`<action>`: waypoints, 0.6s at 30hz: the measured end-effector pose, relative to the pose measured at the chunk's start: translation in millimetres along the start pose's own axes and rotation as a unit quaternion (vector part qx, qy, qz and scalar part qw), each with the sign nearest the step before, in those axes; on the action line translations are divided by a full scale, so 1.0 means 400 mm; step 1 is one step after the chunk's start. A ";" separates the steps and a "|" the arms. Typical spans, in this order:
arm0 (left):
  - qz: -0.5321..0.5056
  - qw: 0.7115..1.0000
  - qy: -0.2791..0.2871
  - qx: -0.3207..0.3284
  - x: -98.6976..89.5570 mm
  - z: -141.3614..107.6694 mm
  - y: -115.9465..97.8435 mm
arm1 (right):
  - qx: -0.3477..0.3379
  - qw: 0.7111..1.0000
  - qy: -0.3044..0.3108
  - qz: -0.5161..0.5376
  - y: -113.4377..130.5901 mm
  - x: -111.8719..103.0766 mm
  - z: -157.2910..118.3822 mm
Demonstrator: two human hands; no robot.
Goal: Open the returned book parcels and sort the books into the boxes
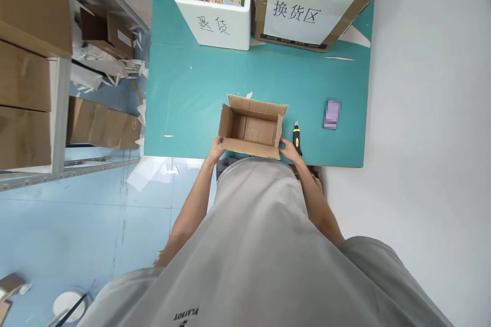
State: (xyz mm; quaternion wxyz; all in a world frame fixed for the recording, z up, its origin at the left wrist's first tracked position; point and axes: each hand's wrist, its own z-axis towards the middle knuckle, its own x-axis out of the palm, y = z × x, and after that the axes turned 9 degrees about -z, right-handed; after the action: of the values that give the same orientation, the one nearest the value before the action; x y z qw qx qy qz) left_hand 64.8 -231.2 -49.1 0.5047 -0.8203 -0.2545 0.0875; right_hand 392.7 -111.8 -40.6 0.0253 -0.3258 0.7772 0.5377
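A small cardboard box (255,125) stands open at the near edge of the green table, its flaps spread and nothing visible inside. My left hand (216,149) grips its near left corner, fingers partly hidden behind the cardboard. At the near right corner, my right hand (289,150) holds the box with its fingers against the side. Just right of that hand lies a black and yellow utility knife (296,139), its tip pointing away from me.
At the table's (184,97) back stand a white foam box (226,28) of small packages and a large labelled carton (307,13). A blurred purple item (331,114) lies right. Shelving (61,112) with cartons stands left; a white wall (422,138) is right.
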 end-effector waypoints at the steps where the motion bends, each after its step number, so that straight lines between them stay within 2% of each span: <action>1: 0.008 1.000 0.002 0.005 0.006 -0.001 0.001 | -0.005 1.000 0.005 0.000 0.004 0.008 -0.003; 5: 0.029 0.997 -0.034 0.061 0.007 -0.006 -0.028 | -0.038 0.998 0.026 0.039 0.030 0.010 0.029; 8: 0.015 0.997 -0.023 0.077 0.004 0.001 -0.054 | -0.061 0.994 0.035 0.083 0.055 0.014 0.074; 11: -0.016 0.998 -0.037 0.051 0.017 0.017 -0.058 | -0.055 0.997 0.004 0.053 0.074 0.037 0.118; 14: -0.053 0.995 -0.084 0.016 0.038 0.036 -0.044 | -0.029 0.997 -0.066 0.017 0.081 0.064 0.142; 16: -0.084 0.988 -0.126 -0.026 0.047 0.049 -0.035 | -0.006 0.993 -0.114 0.005 0.081 0.075 0.145; 18: -0.118 0.976 -0.166 -0.081 0.052 0.063 -0.032 | 0.041 0.992 -0.116 0.018 0.083 0.079 0.141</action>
State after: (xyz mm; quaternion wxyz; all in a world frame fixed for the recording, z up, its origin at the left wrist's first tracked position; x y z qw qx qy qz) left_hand 68.2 -196.5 -47.6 0.3936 -0.7968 -0.4361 0.1415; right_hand 332.7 -72.0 -49.4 0.1191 -0.2459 0.7958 0.5404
